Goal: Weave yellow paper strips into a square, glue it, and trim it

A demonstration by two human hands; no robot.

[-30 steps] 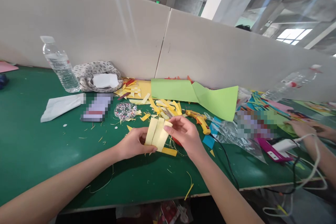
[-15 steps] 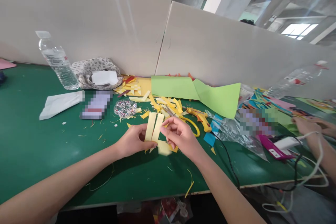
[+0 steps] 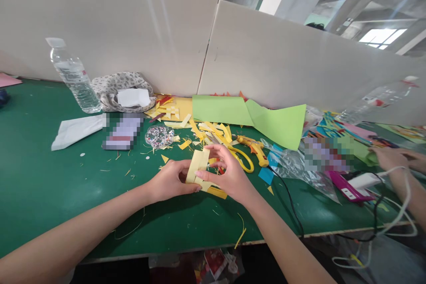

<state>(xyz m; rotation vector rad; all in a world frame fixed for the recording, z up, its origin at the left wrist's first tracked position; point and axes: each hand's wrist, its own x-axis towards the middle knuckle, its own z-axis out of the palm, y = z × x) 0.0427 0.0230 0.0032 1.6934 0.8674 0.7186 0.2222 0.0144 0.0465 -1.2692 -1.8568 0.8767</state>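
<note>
Several pale yellow paper strips [image 3: 197,165] are held up between my two hands over the green table. My left hand [image 3: 170,181] grips their lower left side, thumb in front and fingers behind. From the right, my right hand [image 3: 226,171] pinches the same strips, its thumb lying across their front and its fingers behind. A darker yellow strip [image 3: 217,192] sticks out below, towards the right. Just behind my hands lie a heap of yellow paper scraps [image 3: 213,131], scissors with yellow handles [image 3: 246,159] and a yellow hot glue gun [image 3: 253,147].
Green paper sheets [image 3: 222,111] lie against the partition. On the left are a water bottle [image 3: 75,80], a patterned cloth bag [image 3: 109,86] and a clear round case [image 3: 159,136]. To the right are a plastic bag [image 3: 306,171], a magenta power strip [image 3: 351,191], cables and another person's hand [image 3: 391,159].
The two upright strips, parted by a gap before, are now together. My right hand has moved in so that its thumb presses on their front; my left hand keeps its hold.
</note>
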